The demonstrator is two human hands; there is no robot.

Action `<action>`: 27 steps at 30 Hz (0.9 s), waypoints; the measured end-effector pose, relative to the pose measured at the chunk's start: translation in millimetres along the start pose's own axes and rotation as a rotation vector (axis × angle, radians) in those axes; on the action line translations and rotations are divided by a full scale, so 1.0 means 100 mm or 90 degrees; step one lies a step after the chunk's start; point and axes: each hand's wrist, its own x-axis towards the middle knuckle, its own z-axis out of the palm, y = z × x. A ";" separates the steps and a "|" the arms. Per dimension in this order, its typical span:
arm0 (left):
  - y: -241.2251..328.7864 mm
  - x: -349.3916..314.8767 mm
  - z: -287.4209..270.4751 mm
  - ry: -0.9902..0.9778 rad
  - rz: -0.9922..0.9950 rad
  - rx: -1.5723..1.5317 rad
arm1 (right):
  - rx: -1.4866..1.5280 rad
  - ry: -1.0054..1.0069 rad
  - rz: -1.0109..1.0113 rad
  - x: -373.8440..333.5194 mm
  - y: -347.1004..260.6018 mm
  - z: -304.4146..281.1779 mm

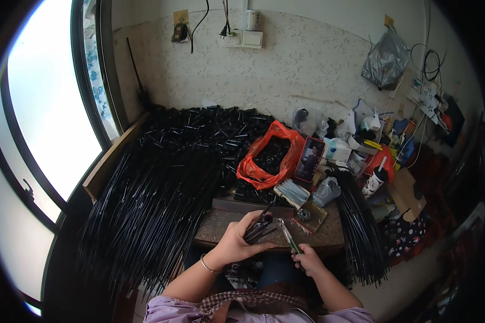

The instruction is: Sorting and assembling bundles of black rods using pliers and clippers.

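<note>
My left hand [234, 241] is closed around several dark plastic pieces [258, 229], some of them long and thin, held over the table's near edge. Just to its right, my right hand [310, 261] grips a pair of pliers [289, 236] with a metal head and a green handle. The jaws point up and away from me, close beside the black pieces but apparently not touching them. Beyond both hands, a brown tabletop [213, 229] carries small scraps. A shallow box [305, 217] with small metal bits sits beyond the pliers.
Long black rods [151, 210] overhang the table on the left; another bundle [361, 231] hangs at right. Behind lie heaped black tubes [210, 126], a red plastic bag [245, 168] and a propped phone [310, 160]. Pale sticks [293, 192] and a patterned cup [373, 184] stand rightward.
</note>
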 end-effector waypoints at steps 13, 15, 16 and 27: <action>0.02 -0.03 -0.34 0.144 0.006 -0.025 | -0.753 0.300 -0.911 -1.29 -1.24 0.40; 0.02 -0.07 -0.37 0.166 0.009 0.006 | -0.677 0.203 -0.976 -1.23 -1.29 0.35; 0.06 -0.09 -0.39 0.171 0.006 0.008 | -0.676 0.196 -0.978 -1.18 -1.27 0.35; 0.18 -0.04 -0.29 0.119 -0.012 -0.126 | -0.015 -0.532 -0.196 -0.85 -0.82 0.59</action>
